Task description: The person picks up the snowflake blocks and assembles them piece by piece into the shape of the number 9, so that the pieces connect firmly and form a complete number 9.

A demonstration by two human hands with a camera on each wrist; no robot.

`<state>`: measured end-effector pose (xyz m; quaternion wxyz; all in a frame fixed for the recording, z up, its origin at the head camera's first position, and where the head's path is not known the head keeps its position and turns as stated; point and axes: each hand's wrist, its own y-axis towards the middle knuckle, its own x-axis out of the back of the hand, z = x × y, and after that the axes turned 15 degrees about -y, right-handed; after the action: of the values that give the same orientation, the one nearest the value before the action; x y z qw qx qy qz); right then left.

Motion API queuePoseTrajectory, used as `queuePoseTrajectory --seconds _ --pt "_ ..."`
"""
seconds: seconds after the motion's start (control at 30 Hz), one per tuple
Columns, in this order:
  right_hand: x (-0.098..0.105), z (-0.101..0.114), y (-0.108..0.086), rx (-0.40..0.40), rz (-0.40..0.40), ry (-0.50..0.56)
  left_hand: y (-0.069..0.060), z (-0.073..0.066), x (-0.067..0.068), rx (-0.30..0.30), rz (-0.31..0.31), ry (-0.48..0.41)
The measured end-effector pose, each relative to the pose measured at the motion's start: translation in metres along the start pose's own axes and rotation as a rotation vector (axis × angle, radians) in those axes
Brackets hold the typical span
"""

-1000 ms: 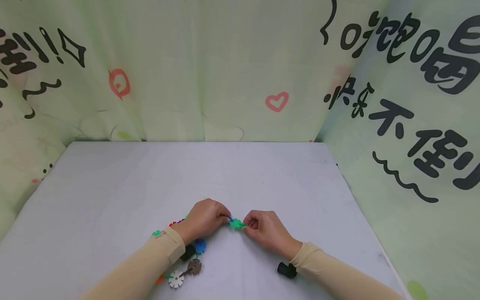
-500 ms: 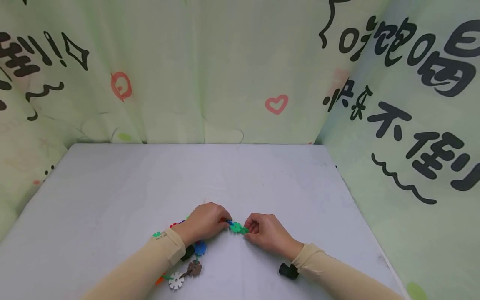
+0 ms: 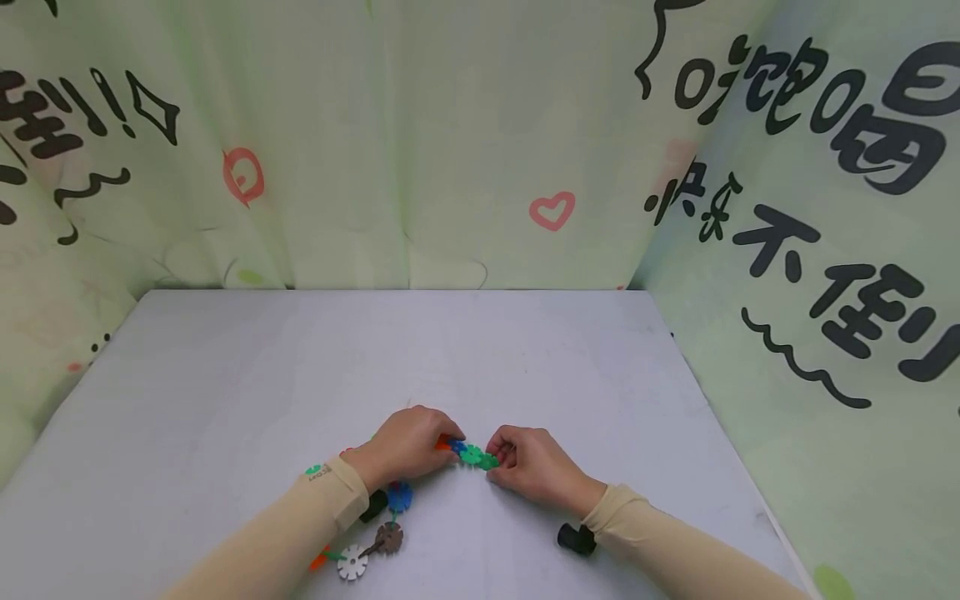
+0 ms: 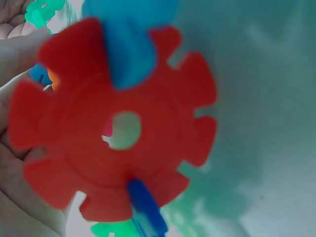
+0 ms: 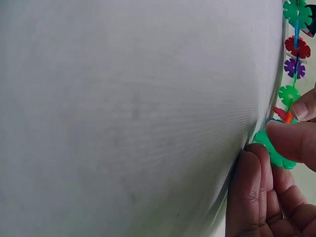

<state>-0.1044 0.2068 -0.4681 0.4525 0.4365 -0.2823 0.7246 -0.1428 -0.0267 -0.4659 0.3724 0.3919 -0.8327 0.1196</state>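
A chain of notched plastic snowflake discs runs beneath my left forearm. My left hand (image 3: 411,437) grips it by an orange disc (image 3: 443,442); a blue disc (image 3: 457,447) and a green disc (image 3: 471,455) stick out towards the right. At that end, my right hand (image 3: 536,462) pinches a green disc (image 5: 276,153) between thumb and fingers. Close to the left wrist camera, a red disc (image 4: 84,118) has blue discs slotted into its top and bottom. Farther along, the right wrist view shows a purple disc (image 5: 295,68). The left fingertips are partly hidden.
Nearer me, the chain continues through a blue disc (image 3: 400,497), a brown disc (image 3: 389,537) and a white disc (image 3: 352,562). A black cylindrical thing (image 3: 576,539) is by the right sleeve. The white table (image 3: 300,358) meets printed curtains at its back and sides.
More of the orange disc shows beside the left fingers. Both hands sit slightly lower in the head view, which has itself shifted a little. The green end disc stays in the right fingers.
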Motion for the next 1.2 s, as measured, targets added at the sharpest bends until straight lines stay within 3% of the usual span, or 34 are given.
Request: queuePoseTrajectory --seconds 0.57,0.73,1.0,1.2 --pt "0.001 -0.004 0.004 0.03 0.03 0.006 0.0 0.0 0.004 0.025 0.0 -0.032" --pt "0.003 -0.005 0.005 0.038 0.042 -0.005 -0.004 -0.002 0.011 0.039 -0.015 -0.068" --pt "0.009 -0.001 0.013 0.081 0.06 0.011 -0.032 0.0 0.038 0.091 -0.06 -0.15" --pt "0.014 0.007 0.023 0.103 0.087 0.055 -0.057 0.007 0.053 0.163 -0.09 -0.129"
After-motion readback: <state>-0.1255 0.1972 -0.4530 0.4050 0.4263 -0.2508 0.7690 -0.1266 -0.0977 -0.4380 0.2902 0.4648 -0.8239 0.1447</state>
